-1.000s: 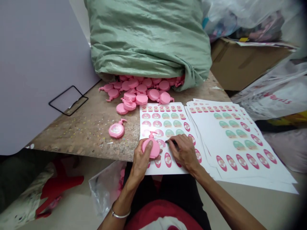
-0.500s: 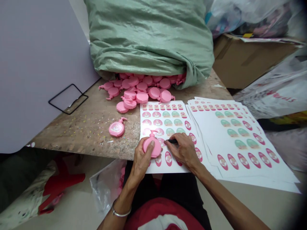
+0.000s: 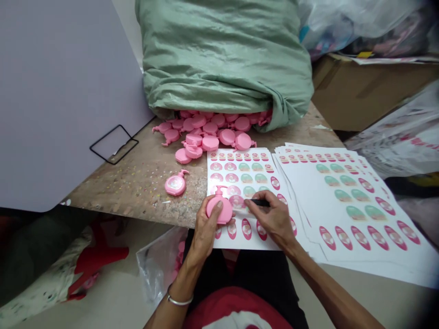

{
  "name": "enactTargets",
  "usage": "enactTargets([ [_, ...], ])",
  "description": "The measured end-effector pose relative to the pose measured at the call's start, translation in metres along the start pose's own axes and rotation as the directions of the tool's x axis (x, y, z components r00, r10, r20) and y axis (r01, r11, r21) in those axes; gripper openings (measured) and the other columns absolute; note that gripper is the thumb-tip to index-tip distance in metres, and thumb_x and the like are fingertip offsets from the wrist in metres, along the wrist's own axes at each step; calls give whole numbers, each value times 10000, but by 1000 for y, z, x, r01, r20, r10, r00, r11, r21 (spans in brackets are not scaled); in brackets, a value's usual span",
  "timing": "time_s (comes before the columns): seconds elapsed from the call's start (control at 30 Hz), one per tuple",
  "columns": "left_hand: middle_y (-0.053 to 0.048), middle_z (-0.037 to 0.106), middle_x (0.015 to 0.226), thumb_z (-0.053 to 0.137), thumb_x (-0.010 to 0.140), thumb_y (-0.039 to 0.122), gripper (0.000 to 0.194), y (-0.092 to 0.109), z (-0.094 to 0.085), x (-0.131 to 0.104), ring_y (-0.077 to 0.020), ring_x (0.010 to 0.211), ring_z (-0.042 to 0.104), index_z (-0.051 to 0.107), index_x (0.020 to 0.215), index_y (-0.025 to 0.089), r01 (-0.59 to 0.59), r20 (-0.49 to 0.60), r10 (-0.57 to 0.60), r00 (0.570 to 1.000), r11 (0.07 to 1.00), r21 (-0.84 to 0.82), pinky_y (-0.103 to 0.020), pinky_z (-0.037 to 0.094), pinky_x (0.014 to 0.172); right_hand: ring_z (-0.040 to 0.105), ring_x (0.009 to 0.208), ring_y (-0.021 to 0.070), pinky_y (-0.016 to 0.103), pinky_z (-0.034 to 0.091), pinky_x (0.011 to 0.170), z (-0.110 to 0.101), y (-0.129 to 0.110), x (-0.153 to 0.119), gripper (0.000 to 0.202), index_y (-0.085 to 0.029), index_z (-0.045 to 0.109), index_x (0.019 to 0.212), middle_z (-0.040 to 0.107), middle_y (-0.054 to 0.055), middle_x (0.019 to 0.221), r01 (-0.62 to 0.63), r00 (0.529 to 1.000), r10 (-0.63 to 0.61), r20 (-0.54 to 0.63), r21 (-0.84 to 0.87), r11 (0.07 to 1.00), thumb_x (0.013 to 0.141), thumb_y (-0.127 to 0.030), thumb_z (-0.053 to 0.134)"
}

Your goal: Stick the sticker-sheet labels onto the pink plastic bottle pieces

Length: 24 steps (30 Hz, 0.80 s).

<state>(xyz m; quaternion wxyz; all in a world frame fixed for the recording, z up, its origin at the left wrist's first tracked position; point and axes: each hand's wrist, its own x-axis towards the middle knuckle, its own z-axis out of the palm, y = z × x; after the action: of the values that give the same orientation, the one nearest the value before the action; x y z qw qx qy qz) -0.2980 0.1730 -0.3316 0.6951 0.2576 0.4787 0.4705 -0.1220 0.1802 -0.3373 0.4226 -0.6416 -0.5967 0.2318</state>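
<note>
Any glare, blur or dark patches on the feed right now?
Head view: the lower-right corner darkens heavily; head view: lettering on the white plastic bag is blurred; head view: the green sack has a soft sheen; head view: the sticker sheet's fine print is unreadable.

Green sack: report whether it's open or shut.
The green sack is open: pink bottles lie at its mouth, spread out onto the table.
</note>
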Motion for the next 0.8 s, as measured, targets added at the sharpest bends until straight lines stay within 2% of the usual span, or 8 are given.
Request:
enactTargets([
  [0.1,-56,629,920,671,782,450,442,5,1,-3,-173,713,684,538,1105,180,11,34,-9,999,999,-53,-184,509,502,558,606,133,270,477,560,-9,-16,5,249,-194,591,746,614,2,684,-127,991,130,-14,138,982,779,-429,666],
  [0.2,-92,638,1002,604,814,516,471,9,5,-7,-185,781,677,564,1138,177,13,21,-11,1000,994,-108,-180,509,499,611,709,159,289,503,628,-12,-32,4,220,-207,689,849,688,27,809,-112,994,106,39,175,978,793,-418,661],
  [0.3,-119,631,1124,556,830,555,518,12,10,-11,-211,858,667,580,1186,179,40,1,-40,999,986,-162,-255,568,587,627,803,184,308,505,675,-8,-41,-3,218,-229,731,927,710,43,901,-72,993,52,107,195,978,813,-396,650],
  [0.47,-124,645,1122,525,857,541,508,13,14,-17,-239,878,665,587,1188,160,59,16,-57,998,981,-182,-361,597,663,620,821,184,302,492,678,-1,-42,-11,199,-236,742,933,697,37,857,-53,987,18,160,219,974,821,-373,652],
  [0.8,-114,694,931,463,877,570,541,17,14,-18,-216,738,677,593,1175,138,91,27,-88,996,979,-182,-372,594,644,617,829,189,312,500,677,2,-42,-14,196,-240,741,946,694,41,857,-53,989,23,146,208,977,821,-362,653],
])
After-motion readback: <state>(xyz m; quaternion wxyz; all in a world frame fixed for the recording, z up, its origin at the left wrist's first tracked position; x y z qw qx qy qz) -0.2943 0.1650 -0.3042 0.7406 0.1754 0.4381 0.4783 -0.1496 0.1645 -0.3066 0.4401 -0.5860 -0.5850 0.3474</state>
